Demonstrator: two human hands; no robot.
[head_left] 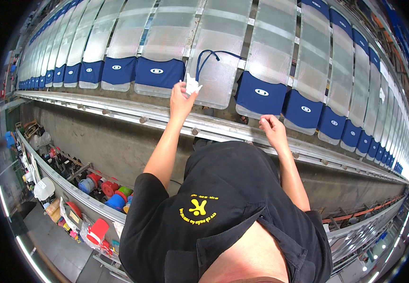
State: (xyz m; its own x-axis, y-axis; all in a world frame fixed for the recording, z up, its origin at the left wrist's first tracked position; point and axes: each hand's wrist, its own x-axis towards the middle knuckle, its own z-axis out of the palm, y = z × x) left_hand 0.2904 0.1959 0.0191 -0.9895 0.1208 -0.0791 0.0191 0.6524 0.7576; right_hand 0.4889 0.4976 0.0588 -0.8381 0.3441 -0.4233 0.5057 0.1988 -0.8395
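Note:
My left hand [181, 102] is raised at the front edge of a long pale board, with its fingers closed on a crumpled white scrap [193, 85] that looks like paper or tape. A narrow dark blue fabric strip [204, 55] runs up from beside the scrap and bends across the bare board [216, 87]. Over the metal rail, just in front of a dark blue fabric panel [261, 93] with a white oval print, is my right hand [274, 130]. Its fingers are curled together; whether anything small is between them is hidden.
A long row of pale boards curves away on both sides, many with blue panels [158, 73] at their near ends. A metal rail [143, 113] with round pegs runs between me and the boards. Behind me on the left, a shelf [79, 191] holds colourful tubs and a red container [98, 231].

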